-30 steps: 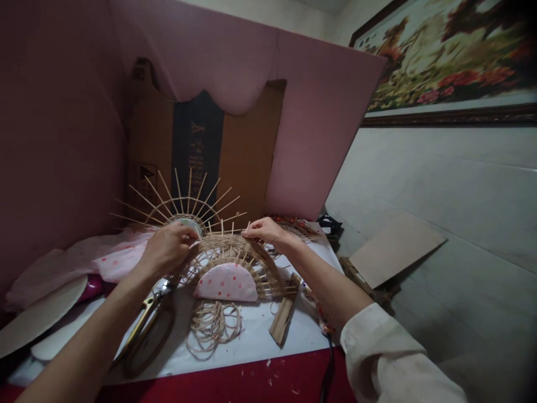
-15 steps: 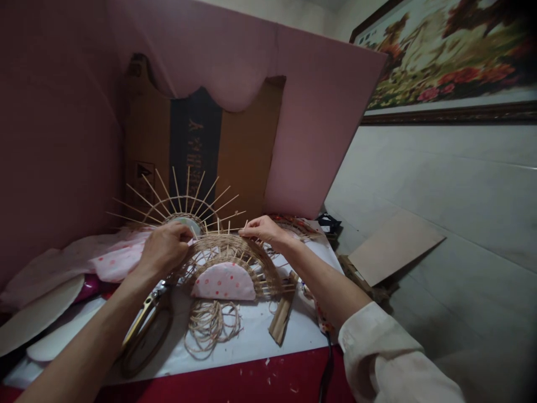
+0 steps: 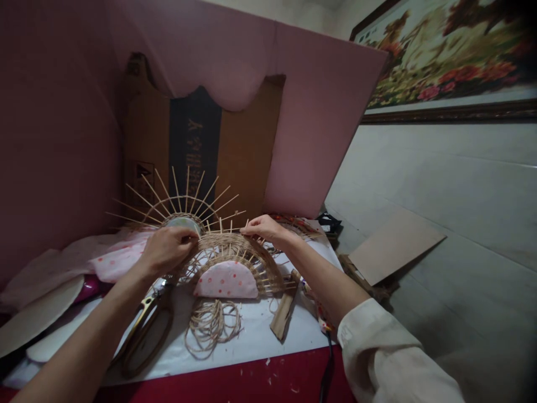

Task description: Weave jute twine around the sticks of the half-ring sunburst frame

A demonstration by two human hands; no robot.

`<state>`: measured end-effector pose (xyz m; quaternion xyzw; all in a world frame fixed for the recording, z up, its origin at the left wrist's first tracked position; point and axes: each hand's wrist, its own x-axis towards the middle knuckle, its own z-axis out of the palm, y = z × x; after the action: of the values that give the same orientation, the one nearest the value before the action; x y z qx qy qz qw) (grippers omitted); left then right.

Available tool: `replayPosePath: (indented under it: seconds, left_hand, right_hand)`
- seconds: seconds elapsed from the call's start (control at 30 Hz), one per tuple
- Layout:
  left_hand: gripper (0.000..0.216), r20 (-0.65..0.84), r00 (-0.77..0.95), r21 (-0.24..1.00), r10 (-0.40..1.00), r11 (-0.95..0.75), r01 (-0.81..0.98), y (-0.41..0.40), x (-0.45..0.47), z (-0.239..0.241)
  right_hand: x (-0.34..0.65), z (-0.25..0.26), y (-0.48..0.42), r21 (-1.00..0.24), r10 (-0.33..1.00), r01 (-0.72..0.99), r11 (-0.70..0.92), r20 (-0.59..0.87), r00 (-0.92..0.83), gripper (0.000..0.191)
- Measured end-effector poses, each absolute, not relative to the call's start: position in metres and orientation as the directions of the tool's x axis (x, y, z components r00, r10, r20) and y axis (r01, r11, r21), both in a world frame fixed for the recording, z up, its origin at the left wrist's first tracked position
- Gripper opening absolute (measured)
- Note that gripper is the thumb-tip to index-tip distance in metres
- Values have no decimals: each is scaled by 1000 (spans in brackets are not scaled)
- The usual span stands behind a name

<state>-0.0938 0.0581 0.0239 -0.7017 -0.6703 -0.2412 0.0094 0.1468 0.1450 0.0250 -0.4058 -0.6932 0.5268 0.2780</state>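
Note:
A half-round woven piece (image 3: 229, 240) stands before me, with twine wound across thin wooden sticks in an arch. Its flat centre is a half-disc of pink dotted fabric (image 3: 226, 280). My left hand (image 3: 170, 249) is closed at the upper left of the woven arch, fingers bent round its edge. My right hand (image 3: 264, 228) pinches at the top right of the rim, beside a stick end. Stick tips poke up between both hands. Just below the woven piece lies a loose coil of twine (image 3: 212, 327). Scissors (image 3: 149, 330) rest under my left forearm.
Behind stands a second stick fan (image 3: 182, 210) with spread spokes, before a cardboard box (image 3: 247, 157). Pink dotted cloth (image 3: 117, 254) is bunched at the left. A folded brown strip (image 3: 285, 308) lies right of the twine. A black cable (image 3: 327, 369) hangs over the red front edge.
The woven piece has shifted slightly to the right and tilted a little. My left hand has moved slightly right with it; my right hand stays nearly in place.

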Motion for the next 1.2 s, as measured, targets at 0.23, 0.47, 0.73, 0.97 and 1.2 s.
replayPosePath:
  seconds: [0.23,0.47,0.73,0.97,1.2]
  left_hand:
    - [36,355,-55,356,933,-80,931,64,-97,17]
    - [34,374,-72,389,925,-86,917,66,-100,11]
    - [33,366,-86,390,926,-69,918,65,-98,12]
    - [33,344,-95,401,934,-54,915,63,-97,12]
    - [32,344,-108,431,933,-55,901,66,-99,11]
  right_hand:
    - [152,27,150,-960,834,252,119,-41,-550,29]
    - [159,33,145,-954,865,256,157,7,-502,40]
    - [163,24,146,-880,921,286,379,330,-206,14]
    - [173,30,128,-812,869,320,488,487,-88,16]
    - [187,36,110,-830,863,268,489,505,-11,23]
